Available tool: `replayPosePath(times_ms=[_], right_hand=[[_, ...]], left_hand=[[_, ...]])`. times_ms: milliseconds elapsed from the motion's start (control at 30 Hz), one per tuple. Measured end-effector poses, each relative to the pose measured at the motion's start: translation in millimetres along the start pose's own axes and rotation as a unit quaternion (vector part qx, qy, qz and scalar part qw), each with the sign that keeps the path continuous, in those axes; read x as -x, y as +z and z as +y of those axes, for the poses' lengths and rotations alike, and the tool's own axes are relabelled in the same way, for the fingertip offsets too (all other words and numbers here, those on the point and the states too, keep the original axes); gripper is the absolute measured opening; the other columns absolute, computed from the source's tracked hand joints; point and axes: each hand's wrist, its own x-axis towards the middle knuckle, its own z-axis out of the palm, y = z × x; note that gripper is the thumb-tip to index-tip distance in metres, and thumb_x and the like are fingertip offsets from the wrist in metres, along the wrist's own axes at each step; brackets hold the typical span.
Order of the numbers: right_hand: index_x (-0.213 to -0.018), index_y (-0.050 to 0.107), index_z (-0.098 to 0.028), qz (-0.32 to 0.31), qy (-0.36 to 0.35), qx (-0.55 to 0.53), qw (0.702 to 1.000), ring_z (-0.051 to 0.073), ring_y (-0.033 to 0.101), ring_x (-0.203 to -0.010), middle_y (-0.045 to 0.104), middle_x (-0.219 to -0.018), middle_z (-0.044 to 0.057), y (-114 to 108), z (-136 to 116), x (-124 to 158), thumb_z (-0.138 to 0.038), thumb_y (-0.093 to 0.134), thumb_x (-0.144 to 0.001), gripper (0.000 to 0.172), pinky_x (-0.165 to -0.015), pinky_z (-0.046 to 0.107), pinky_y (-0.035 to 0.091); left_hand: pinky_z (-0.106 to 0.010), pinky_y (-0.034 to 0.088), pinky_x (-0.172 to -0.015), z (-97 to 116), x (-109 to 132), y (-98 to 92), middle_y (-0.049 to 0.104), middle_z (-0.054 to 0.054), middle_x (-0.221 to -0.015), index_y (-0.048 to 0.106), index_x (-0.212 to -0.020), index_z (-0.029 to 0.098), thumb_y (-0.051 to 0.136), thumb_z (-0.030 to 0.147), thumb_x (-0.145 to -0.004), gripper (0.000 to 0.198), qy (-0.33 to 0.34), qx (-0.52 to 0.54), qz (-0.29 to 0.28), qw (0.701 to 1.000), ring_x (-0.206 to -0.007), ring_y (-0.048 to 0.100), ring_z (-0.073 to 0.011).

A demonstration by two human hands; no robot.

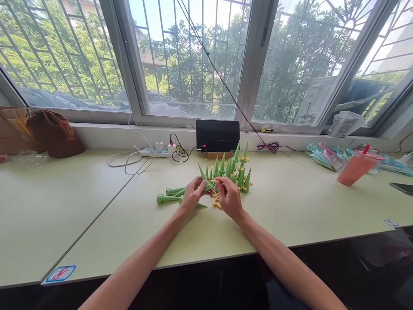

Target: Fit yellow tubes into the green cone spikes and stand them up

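Observation:
My left hand (194,192) is closed around a green plastic plant watering spike (204,175), its point tilted up and to the left. Close beside it, my right hand (228,194) pinches a small yellow valve piece (215,181) against the spike's wide end. Below and between the hands lies a small heap of loose yellow valves (217,201). Several green spikes with yellow valves fitted (240,165) stand upright just behind my right hand. Left of my left hand, a few green spikes without visible valves (167,198) lie on their sides.
A black tablet (217,131) leans at the back of the pale table (129,232). Left of it sits a power strip (155,152) with plugs and cables. A red cup (358,168) and plastic-wrapped items (322,157) are at right, a brown bag (56,133) at far left.

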Motion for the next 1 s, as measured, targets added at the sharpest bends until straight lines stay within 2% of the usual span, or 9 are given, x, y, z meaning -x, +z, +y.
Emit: replayPosePath(times_ms=[133, 200, 267, 300, 367, 633, 833, 933, 1000], right_hand=[[-0.096, 0.059, -0.017, -0.006, 0.015, -0.013, 1.000, 0.014, 0.057, -0.068, 0.063, -0.081, 0.004, 0.3, 0.2, -0.4, -0.027, 0.043, -0.095, 0.020, -0.064, 0.025, 0.045], [-0.093, 0.059, -0.017, -0.014, 0.016, -0.017, 1.000, 0.013, 0.055, -0.066, 0.062, -0.079, 0.004, 0.3, 0.1, -0.9, -0.027, 0.043, -0.095, 0.020, -0.062, 0.024, 0.043], [-0.090, 0.059, -0.017, -0.026, 0.015, -0.020, 0.999, 0.013, 0.054, -0.065, 0.061, -0.078, 0.004, 0.0, -0.3, -1.4, -0.027, 0.042, -0.095, 0.020, -0.061, 0.024, 0.042], [-0.088, 0.058, -0.017, -0.031, 0.014, -0.022, 0.999, 0.013, 0.053, -0.065, 0.061, -0.077, 0.003, -0.2, -0.6, -1.6, -0.027, 0.042, -0.095, 0.020, -0.061, 0.024, 0.041], [-0.086, 0.057, -0.017, -0.038, 0.015, -0.022, 0.999, 0.013, 0.051, -0.063, 0.059, -0.075, 0.003, -0.8, -1.3, -2.0, -0.026, 0.042, -0.095, 0.020, -0.060, 0.023, 0.040], [-0.083, 0.057, -0.017, -0.044, 0.023, -0.017, 0.999, 0.011, 0.047, -0.058, 0.056, -0.069, 0.001, -3.0, -2.4, -3.1, -0.027, 0.043, -0.095, 0.021, -0.057, 0.023, 0.037], [-0.082, 0.057, -0.017, -0.050, 0.030, -0.034, 0.998, 0.012, 0.048, -0.055, 0.059, -0.070, 0.001, -3.6, -3.1, -3.4, -0.030, 0.042, -0.095, 0.023, -0.055, 0.023, 0.038], [-0.083, 0.057, -0.017, -0.042, 0.035, -0.033, 0.998, 0.012, 0.050, -0.056, 0.059, -0.069, 0.001, -3.9, -3.2, -3.5, -0.031, 0.042, -0.096, 0.024, -0.055, 0.023, 0.038], [-0.083, 0.057, -0.017, -0.029, 0.040, -0.028, 0.998, 0.012, 0.049, -0.058, 0.057, -0.069, 0.001, -4.5, -2.9, -3.7, -0.031, 0.041, -0.096, 0.025, -0.056, 0.023, 0.038]], left_hand=[[-0.032, 0.055, -0.064, 2.3, 2.4, -1.6, 0.064, -0.006, -0.083, 0.058, -0.104, 0.014, 0.061, 0.039, -0.084, 0.033, -0.032, 0.027, -0.020, 0.999, -0.068, 0.064, -0.0163], [-0.026, 0.050, -0.052, 4.9, 4.0, -1.8, 0.061, -0.003, -0.079, 0.058, -0.107, 0.015, 0.060, 0.040, -0.085, 0.033, -0.045, 0.017, -0.024, 0.999, -0.057, 0.059, -0.0115], [-0.019, 0.037, -0.039, 7.3, 5.3, -2.1, 0.057, 0.000, -0.075, 0.057, -0.108, 0.017, 0.059, 0.041, -0.086, 0.033, -0.054, 0.003, -0.026, 0.998, -0.046, 0.049, -0.0065], [-0.018, 0.032, -0.037, 8.0, 5.6, -2.3, 0.055, 0.001, -0.074, 0.057, -0.109, 0.018, 0.059, 0.041, -0.086, 0.033, -0.057, -0.002, -0.027, 0.998, -0.043, 0.045, -0.0051], [-0.017, 0.029, -0.036, 8.5, 5.6, -2.7, 0.054, 0.002, -0.073, 0.057, -0.109, 0.019, 0.060, 0.042, -0.085, 0.032, -0.058, -0.006, -0.025, 0.998, -0.043, 0.043, -0.0045], [-0.025, 0.046, -0.053, 9.7, 4.7, 0.0, 0.058, -0.001, -0.072, 0.061, -0.088, 0.014, 0.064, 0.042, -0.082, 0.029, -0.052, 0.011, -0.010, 0.999, -0.057, 0.053, -0.0101], [-0.028, 0.050, -0.063, 16.1, 7.8, -0.1, 0.062, -0.002, -0.073, 0.066, -0.102, 0.015, 0.069, 0.038, -0.077, 0.034, -0.042, -0.081, -0.042, 0.995, -0.066, 0.057, -0.0136], [-0.030, 0.050, -0.066, 15.7, 7.2, -1.7, 0.061, -0.001, -0.069, 0.065, -0.104, 0.016, 0.068, 0.038, -0.078, 0.035, -0.044, -0.096, -0.052, 0.993, -0.065, 0.057, -0.0136], [-0.030, 0.051, -0.066, 15.2, 6.3, -2.4, 0.063, -0.002, -0.075, 0.065, -0.106, 0.016, 0.068, 0.039, -0.078, 0.036, -0.037, -0.094, -0.048, 0.994, -0.068, 0.057, -0.0143]])
